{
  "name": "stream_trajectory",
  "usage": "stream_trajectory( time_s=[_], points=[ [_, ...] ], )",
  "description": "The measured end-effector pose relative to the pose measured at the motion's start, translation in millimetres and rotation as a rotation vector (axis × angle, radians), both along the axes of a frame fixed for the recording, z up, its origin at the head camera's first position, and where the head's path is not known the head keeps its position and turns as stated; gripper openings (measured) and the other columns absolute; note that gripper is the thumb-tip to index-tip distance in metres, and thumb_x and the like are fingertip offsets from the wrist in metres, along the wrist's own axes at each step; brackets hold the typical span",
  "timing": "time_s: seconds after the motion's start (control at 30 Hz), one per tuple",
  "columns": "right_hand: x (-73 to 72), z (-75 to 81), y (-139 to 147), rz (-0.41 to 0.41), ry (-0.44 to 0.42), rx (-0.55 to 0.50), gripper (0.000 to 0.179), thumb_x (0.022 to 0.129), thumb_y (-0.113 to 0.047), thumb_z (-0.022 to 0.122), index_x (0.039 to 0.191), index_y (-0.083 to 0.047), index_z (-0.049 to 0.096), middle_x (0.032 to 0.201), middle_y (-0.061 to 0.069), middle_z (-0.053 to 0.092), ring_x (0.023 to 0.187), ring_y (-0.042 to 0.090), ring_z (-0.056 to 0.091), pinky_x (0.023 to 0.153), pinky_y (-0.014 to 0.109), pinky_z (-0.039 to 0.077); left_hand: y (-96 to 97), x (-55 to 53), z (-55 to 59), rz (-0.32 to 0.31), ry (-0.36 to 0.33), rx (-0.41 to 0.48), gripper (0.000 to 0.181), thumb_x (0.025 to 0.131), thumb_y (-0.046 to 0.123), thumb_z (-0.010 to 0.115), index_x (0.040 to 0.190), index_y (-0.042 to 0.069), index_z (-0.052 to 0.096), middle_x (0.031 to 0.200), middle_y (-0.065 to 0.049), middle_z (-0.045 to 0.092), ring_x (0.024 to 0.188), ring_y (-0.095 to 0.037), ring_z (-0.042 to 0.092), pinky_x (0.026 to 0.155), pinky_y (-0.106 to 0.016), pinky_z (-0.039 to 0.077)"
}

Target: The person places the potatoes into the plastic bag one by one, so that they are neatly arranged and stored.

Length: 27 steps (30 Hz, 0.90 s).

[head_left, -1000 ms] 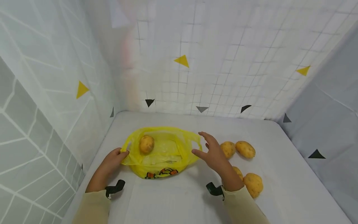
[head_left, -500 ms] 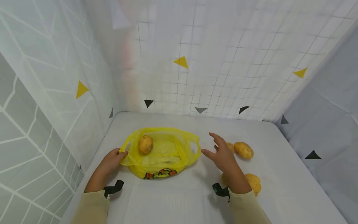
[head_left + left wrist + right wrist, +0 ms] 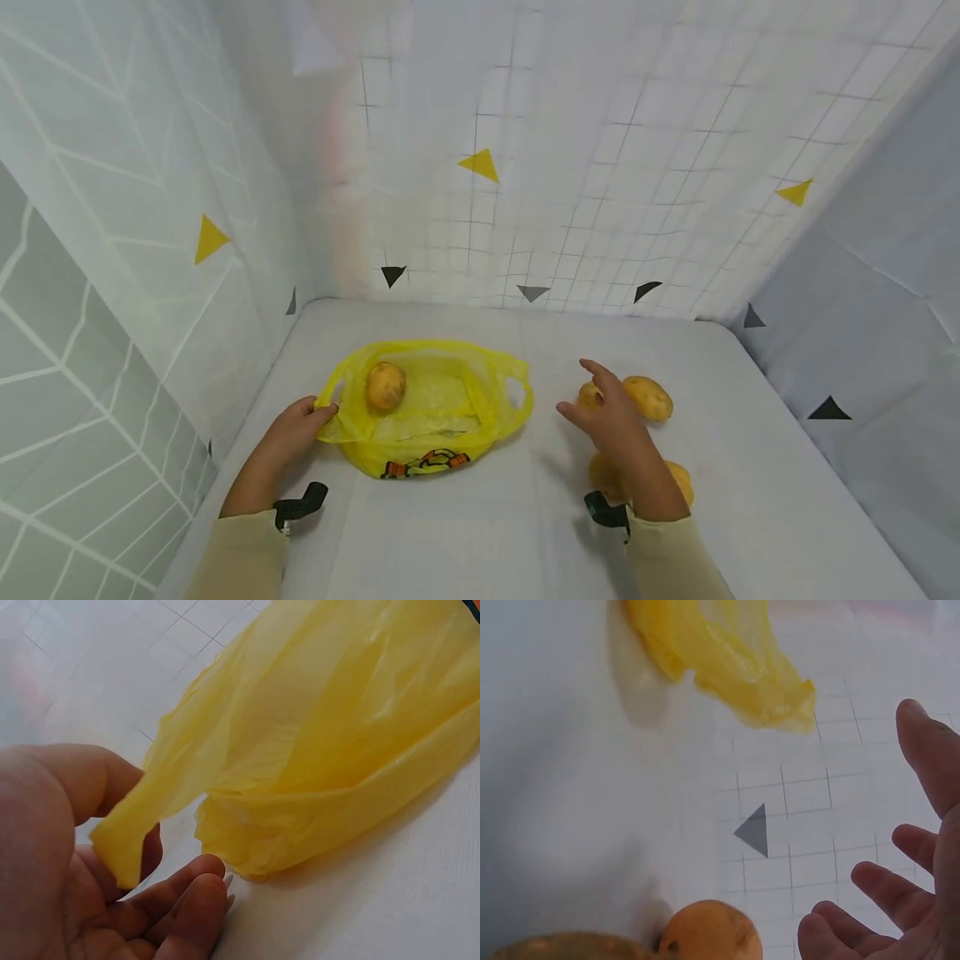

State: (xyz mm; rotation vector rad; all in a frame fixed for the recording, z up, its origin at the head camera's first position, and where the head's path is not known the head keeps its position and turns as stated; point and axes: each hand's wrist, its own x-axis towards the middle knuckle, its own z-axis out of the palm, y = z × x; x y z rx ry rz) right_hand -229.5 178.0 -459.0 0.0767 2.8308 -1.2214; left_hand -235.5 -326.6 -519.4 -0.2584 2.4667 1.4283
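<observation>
A yellow plastic bag [image 3: 435, 450] lies with its mouth spread wide on the table, one potato [image 3: 386, 386] inside at its left. My left hand [image 3: 294, 429] pinches the bag's left handle between thumb and finger; the left wrist view shows the handle strip [image 3: 124, 844] there. To the right of the bag, my right hand [image 3: 611, 417] hovers with fingers spread, holding nothing. It is nearest the potatoes on the right and partly hides them: a far one [image 3: 648, 398], one beside the fingers [image 3: 588, 395], and two nearer ones, of which one [image 3: 606, 477] shows left of the wrist.
A white sheet covers the table [image 3: 450, 542]. Behind stands a white gridded wall [image 3: 555, 167] with triangle markers; cloth side walls rise at left and right. The bag's right handle [image 3: 525, 392] stands up as a loop.
My right hand has moved right, away from the bag's right handle and over toward the potatoes. My left hand keeps its hold on the left handle.
</observation>
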Motion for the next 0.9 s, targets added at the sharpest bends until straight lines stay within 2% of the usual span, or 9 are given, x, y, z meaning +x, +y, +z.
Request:
stream_trajectory(
  time_s=[0.07, 0.3, 0.47, 0.6, 0.7, 0.9],
  points=[
    [3.0, -2.7, 4, -0.004, -0.004, -0.006, 0.102, 0.083, -0.07, 0.076, 0.165, -0.034, 0.026, 0.171, 0.013, 0.027, 0.151, 0.045, 0.036, 0.113, 0.06, 0.042, 0.1, 0.8, -0.1, -0.004, 0.005, 0.0, 0.052, 0.106, 0.051, 0.052, 0.127, 0.004, 0.058, 0.114, -0.008, 0.058, 0.108, -0.026, 0.05, 0.089, -0.039, 0.04],
    [11.6, -7.1, 19, 0.026, 0.063, -0.008, 0.104, 0.084, -0.072, 0.073, 0.166, -0.028, 0.027, 0.17, 0.015, 0.028, 0.151, 0.046, 0.036, 0.114, 0.061, 0.04, -0.6, 0.5, -0.2, -0.015, 0.007, -0.008, 0.054, 0.107, 0.052, 0.049, 0.13, 0.004, 0.057, 0.108, -0.006, 0.058, 0.105, -0.025, 0.051, 0.089, -0.039, 0.041],
    [19.4, -0.6, 24, 0.003, 0.015, -0.044, 0.101, 0.088, -0.064, 0.075, 0.167, -0.029, 0.023, 0.172, 0.014, 0.025, 0.153, 0.046, 0.033, 0.117, 0.062, 0.036, -1.1, 1.5, -2.1, -0.001, -0.021, -0.001, 0.057, 0.107, 0.053, 0.05, 0.134, 0.003, 0.056, 0.119, -0.01, 0.059, 0.111, -0.027, 0.051, 0.094, -0.041, 0.041],
    [24.7, 7.5, 29, -0.04, -0.04, -0.068, 0.106, 0.085, -0.068, 0.075, 0.167, -0.033, 0.018, 0.173, 0.012, 0.024, 0.154, 0.045, 0.032, 0.117, 0.062, 0.035, -0.8, 2.7, -2.7, 0.005, -0.036, 0.003, 0.057, 0.107, 0.051, 0.05, 0.137, 0.003, 0.055, 0.129, -0.012, 0.058, 0.116, -0.029, 0.049, 0.099, -0.044, 0.041],
    [29.4, 11.8, 36, -0.047, -0.029, -0.07, 0.11, 0.083, -0.071, 0.074, 0.168, -0.033, 0.016, 0.174, 0.011, 0.02, 0.155, 0.044, 0.03, 0.116, 0.063, 0.036, -0.5, 2.9, -2.2, 0.001, -0.021, 0.002, 0.057, 0.107, 0.052, 0.05, 0.135, 0.002, 0.056, 0.125, -0.011, 0.058, 0.114, -0.029, 0.05, 0.097, -0.043, 0.041],
    [37.9, 17.8, 49, -0.052, 0.008, -0.066, 0.106, 0.087, -0.07, 0.072, 0.168, -0.031, 0.016, 0.175, 0.006, 0.018, 0.157, 0.042, 0.024, 0.116, 0.065, 0.034, -1.0, 1.0, 0.4, -0.008, -0.013, -0.018, 0.057, 0.106, 0.056, 0.05, 0.13, 0.005, 0.056, 0.112, -0.007, 0.057, 0.108, -0.026, 0.05, 0.09, -0.039, 0.041]
  ],
)
